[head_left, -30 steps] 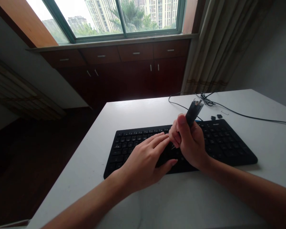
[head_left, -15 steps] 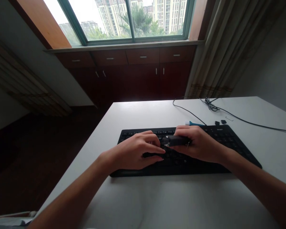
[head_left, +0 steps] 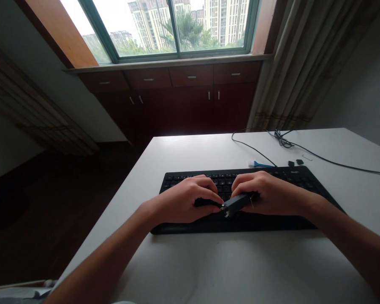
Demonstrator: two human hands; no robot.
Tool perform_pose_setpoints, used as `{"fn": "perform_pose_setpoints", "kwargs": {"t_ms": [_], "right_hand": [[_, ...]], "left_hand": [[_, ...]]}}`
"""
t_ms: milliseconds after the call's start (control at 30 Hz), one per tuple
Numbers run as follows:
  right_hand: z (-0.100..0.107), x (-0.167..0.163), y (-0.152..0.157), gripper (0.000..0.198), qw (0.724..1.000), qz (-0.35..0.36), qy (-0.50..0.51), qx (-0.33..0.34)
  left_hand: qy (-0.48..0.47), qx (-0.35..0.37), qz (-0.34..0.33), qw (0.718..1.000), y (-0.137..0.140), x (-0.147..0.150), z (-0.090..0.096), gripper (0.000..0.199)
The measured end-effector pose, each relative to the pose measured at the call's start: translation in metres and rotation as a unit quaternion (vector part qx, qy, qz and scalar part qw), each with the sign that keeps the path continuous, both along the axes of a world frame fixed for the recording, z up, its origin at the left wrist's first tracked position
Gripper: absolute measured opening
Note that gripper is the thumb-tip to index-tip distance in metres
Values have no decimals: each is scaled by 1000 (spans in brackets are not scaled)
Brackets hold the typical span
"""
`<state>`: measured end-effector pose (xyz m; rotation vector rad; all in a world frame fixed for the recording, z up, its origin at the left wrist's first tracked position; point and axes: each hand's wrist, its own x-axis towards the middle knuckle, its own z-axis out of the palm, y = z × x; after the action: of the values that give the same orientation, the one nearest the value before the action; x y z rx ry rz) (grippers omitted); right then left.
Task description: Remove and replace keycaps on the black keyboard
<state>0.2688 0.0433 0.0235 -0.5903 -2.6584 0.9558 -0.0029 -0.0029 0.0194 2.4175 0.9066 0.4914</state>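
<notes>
A black keyboard (head_left: 190, 228) lies across the white table under both my hands. My right hand (head_left: 259, 192) grips a black keycap puller (head_left: 239, 203), with metal prongs at its left end and a thin wire by its right end. The tool slants down to the left above the lower middle of the keys. Bent over the keyboard's left half, my left hand (head_left: 190, 200) brings thumb and forefinger together at the prongs. Whatever is between those fingertips is too small to make out.
Behind the keyboard lies a blue-handled brush (head_left: 262, 164). Two loose black keycaps (head_left: 295, 162) and a bent thin wire (head_left: 308, 157) rest to its right. A bundled black cable (head_left: 283, 139) runs across the back of the white table (head_left: 190, 154).
The puller has swung from nearly level to a slant, its metal end now lower and nearer to me. My left thumb and forefinger have closed in at its prongs.
</notes>
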Motion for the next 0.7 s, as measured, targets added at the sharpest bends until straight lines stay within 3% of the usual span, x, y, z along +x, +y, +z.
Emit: {"fn": "perform_pose_setpoints", "kwargs": {"t_ms": [300,433,700], "right_hand": [[-12,-10,-7,22,993,26,96,60],[-15,-9,-8,23,991,46,70,102],[-12,0,-7,35,994,41,23,103]], "left_hand": [[3,80,-36,996,0,-2,0,16],[5,120,-48,992,-1,-4,0,14],[9,169,-65,983,0,-1,-1,17]]}}
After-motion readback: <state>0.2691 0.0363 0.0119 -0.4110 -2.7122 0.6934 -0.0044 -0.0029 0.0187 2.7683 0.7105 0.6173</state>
